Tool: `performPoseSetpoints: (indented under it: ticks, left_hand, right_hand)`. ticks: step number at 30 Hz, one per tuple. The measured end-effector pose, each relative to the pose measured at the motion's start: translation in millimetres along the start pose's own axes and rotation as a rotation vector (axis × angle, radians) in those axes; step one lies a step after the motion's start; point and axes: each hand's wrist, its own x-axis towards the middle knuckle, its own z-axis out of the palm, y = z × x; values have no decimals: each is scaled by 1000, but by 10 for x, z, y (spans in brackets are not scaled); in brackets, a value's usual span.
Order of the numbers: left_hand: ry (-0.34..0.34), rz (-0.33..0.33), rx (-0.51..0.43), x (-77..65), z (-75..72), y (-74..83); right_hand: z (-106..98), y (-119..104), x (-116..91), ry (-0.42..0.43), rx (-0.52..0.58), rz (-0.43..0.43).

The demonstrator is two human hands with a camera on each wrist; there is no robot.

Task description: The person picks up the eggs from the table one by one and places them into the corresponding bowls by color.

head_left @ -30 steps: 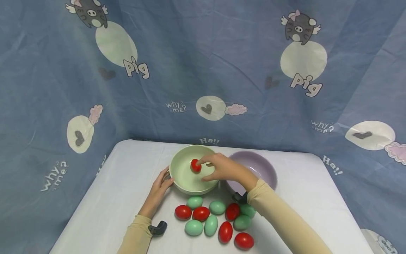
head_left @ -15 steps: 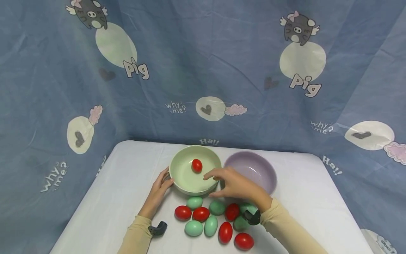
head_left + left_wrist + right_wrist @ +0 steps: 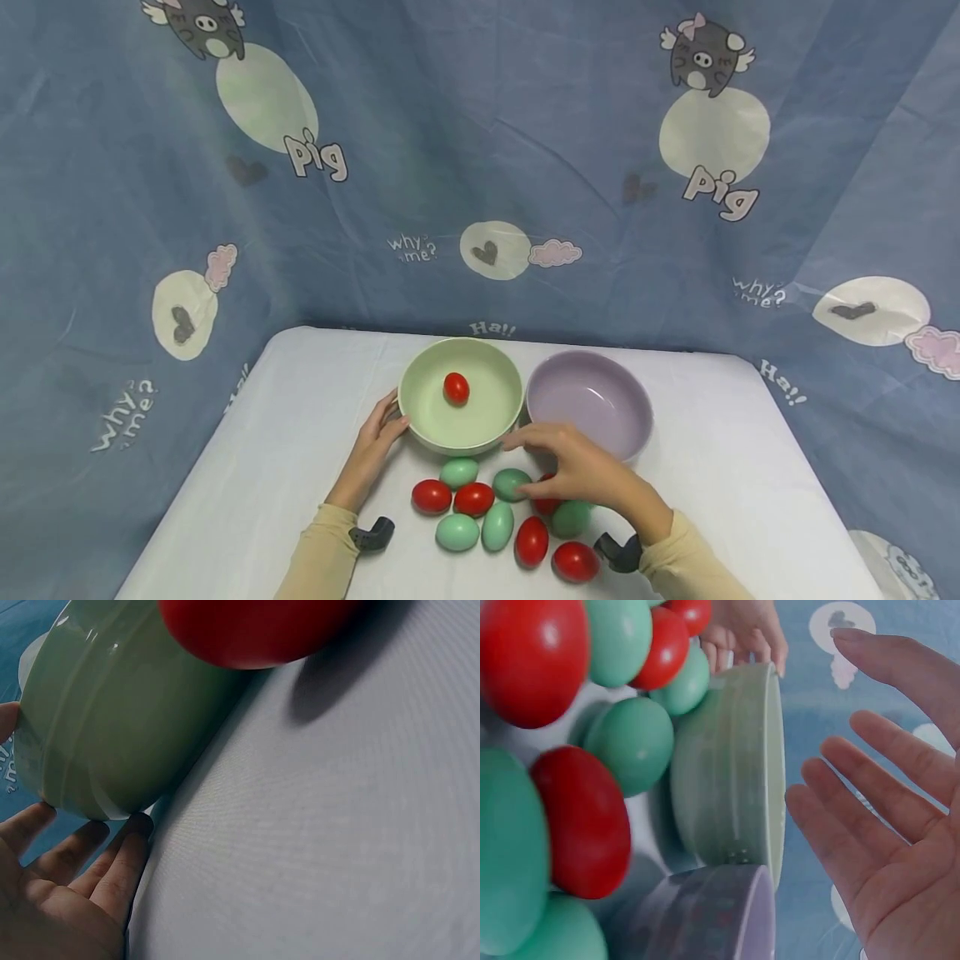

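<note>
A light green bowl (image 3: 483, 412) stands at the back of the table with one red egg (image 3: 456, 388) inside. Against its left outer wall rests my left hand (image 3: 371, 450); in the left wrist view the extended fingertips (image 3: 82, 838) touch the bowl's side. My right hand (image 3: 583, 468) hovers above the loose eggs, thumb and fingers spread, palm bare in the right wrist view. Closest below it are a dark-shaded green egg (image 3: 512, 484), a partly hidden red egg (image 3: 546, 505) and another green egg (image 3: 572, 518).
A purple bowl (image 3: 592, 396) sits right of the green one, with no egg visible inside. Several more red and green eggs, such as a red egg (image 3: 532, 542) and a green egg (image 3: 457, 532), lie in front of the bowls on the white tabletop (image 3: 247, 500).
My right hand has withdrawn from over the green bowl, moving right and toward me above the eggs. The red egg stays in that bowl. My left hand keeps its place.
</note>
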Motion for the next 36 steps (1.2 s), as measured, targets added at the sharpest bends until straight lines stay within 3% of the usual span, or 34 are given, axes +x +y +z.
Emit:
performPoseSetpoints:
  ticks: [6, 16, 19, 27, 32, 36]
  left_hand:
    - [1, -6, 7, 10, -7, -9]
    - [4, -7, -6, 18, 2, -16]
    - [4, -3, -2, 16, 5, -9]
    - [10, -23, 1, 13, -3, -6]
    - [10, -33, -2, 12, 2, -7]
    - [12, -30, 0, 7, 10, 5]
  right_hand:
    - [95, 16, -228, 26, -1, -24]
    - [258, 92, -725, 74, 54, 30]
    - [308, 100, -883, 70, 83, 78]
    - [386, 85, -1137, -77, 236, 367]
    - [462, 109, -1202, -111, 257, 420]
    - [518, 148, -1241, -103, 239, 400]
